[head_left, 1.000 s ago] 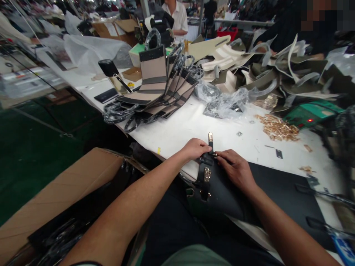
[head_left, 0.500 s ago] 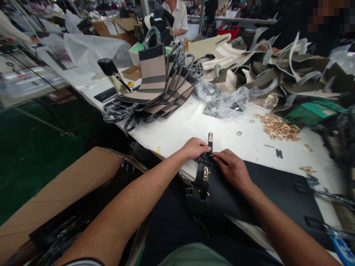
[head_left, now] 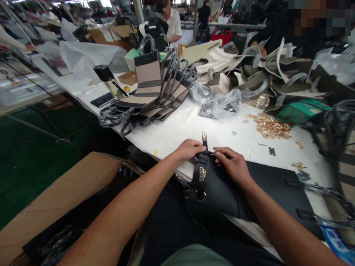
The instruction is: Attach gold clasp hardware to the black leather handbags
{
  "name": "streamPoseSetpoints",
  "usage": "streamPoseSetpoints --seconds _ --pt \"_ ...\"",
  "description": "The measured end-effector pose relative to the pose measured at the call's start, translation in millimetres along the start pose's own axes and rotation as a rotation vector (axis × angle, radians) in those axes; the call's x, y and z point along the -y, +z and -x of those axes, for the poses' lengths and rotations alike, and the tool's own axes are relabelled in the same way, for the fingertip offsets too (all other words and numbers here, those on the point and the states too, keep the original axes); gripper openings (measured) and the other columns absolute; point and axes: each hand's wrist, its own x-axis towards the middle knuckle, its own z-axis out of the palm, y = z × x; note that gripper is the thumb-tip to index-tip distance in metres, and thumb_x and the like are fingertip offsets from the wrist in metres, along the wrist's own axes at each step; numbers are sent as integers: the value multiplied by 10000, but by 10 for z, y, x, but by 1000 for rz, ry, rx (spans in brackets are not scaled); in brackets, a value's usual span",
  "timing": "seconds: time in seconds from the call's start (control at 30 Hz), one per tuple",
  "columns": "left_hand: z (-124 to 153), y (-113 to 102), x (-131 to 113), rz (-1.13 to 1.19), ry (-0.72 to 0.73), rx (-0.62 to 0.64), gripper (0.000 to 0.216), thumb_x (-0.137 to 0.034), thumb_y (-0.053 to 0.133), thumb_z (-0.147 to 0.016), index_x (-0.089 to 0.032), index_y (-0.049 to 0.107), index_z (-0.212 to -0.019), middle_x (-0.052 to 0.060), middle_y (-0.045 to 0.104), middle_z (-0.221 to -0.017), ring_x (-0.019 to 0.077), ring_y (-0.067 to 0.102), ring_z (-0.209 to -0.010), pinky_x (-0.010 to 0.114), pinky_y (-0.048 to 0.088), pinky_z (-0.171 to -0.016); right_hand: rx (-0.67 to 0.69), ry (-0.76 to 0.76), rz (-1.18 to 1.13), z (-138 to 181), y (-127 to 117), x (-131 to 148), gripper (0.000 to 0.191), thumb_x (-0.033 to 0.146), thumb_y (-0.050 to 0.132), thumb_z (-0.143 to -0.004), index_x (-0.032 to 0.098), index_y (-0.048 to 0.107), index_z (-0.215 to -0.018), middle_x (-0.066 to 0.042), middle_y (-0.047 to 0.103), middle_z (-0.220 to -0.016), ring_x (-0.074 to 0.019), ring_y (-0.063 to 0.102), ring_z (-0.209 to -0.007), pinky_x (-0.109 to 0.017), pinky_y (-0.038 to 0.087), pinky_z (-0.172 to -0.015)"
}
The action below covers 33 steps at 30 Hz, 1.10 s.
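Note:
A black leather bag point(head_left: 277, 188) lies on the white table in front of me, partly over its edge. My left hand point(head_left: 190, 149) is closed, thumb and fingers pinching a narrow black strap point(head_left: 205, 144) whose tip carries a gold plate. Just right of the strap, my right hand point(head_left: 233, 162) pinches a small gold metal fitting point(head_left: 215, 150); its exact kind is too small to tell. Below the hands, a gold clasp point(head_left: 202, 174) sits on another strap of the bag. Dark looped handles point(head_left: 318, 188) extend from the bag's right end.
A heap of small gold parts point(head_left: 270, 126) lies beyond my right hand, near a green box point(head_left: 303, 111). Stacked beige-and-black bag panels point(head_left: 149, 79) stand far left. Olive panels point(head_left: 257, 74) pile up at the back, by a co-worker's hand point(head_left: 259, 48). A cardboard box point(head_left: 69, 192) is lower left.
My right hand has drawn slightly away from the strap, with the small gold fitting now visible between its fingers. My left hand keeps its pinch. The whole view has shifted slightly.

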Motion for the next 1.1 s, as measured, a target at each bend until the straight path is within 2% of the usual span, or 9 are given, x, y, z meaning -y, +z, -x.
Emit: streamPoseSetpoints --seconds 0.13,0.27,0.53,0.77,0.97,1.03,1.1 --pt "4 -10 -5 13 14 18 256 -391 681 -760 -140 654 -715 -35 537 -558 77 444 -490 211 321 -495 -33 -168 153 30 28 21 245 402 609 -909 231 722 -1042 -35 676 -907 -149 631 -674 -319 530 -685" --pt "-7 -14 7 21 -1 31 265 -408 679 -759 -144 657 -738 -32 547 -570 79 450 -495 211 322 -502 -18 -292 322 30 28 38 202 325 570 -940 243 723 -1042 -20 661 -806 -168 634 -735 -327 506 -754" --pt "-14 0 15 -4 -4 17 238 -380 668 -769 -146 661 -730 -29 558 -577 76 462 -493 203 325 -489 50 -346 433 38 21 -5 235 302 542 -955 261 708 -1117 -43 654 -859 -185 631 -792 -323 516 -732" --pt "44 24 -60 4 -15 -1 195 -314 662 -795 -139 658 -709 -38 545 -542 65 450 -471 191 343 -481 114 -394 508 48 50 2 281 294 512 -967 298 694 -1182 -36 630 -855 -168 627 -748 -286 518 -678" --pt "55 32 -77 -18 -31 -25 187 -290 669 -790 -141 653 -677 -44 535 -524 68 455 -463 197 359 -475 172 -406 579 51 112 5 306 288 476 -979 278 687 -1200 -56 636 -882 -174 632 -748 -291 506 -666" --pt "50 29 -70 -30 -31 -33 187 -292 675 -784 -139 658 -678 -42 539 -524 70 461 -464 199 362 -476 170 -392 567 43 129 7 300 299 488 -971 265 697 -1184 -63 646 -892 -182 638 -761 -306 510 -681" --pt "53 22 -66 -16 -17 -31 186 -289 671 -786 -135 658 -682 -42 537 -526 66 455 -464 196 358 -476 129 -307 457 23 132 17 273 332 523 -955 251 722 -1123 -57 658 -864 -175 644 -724 -310 521 -675"
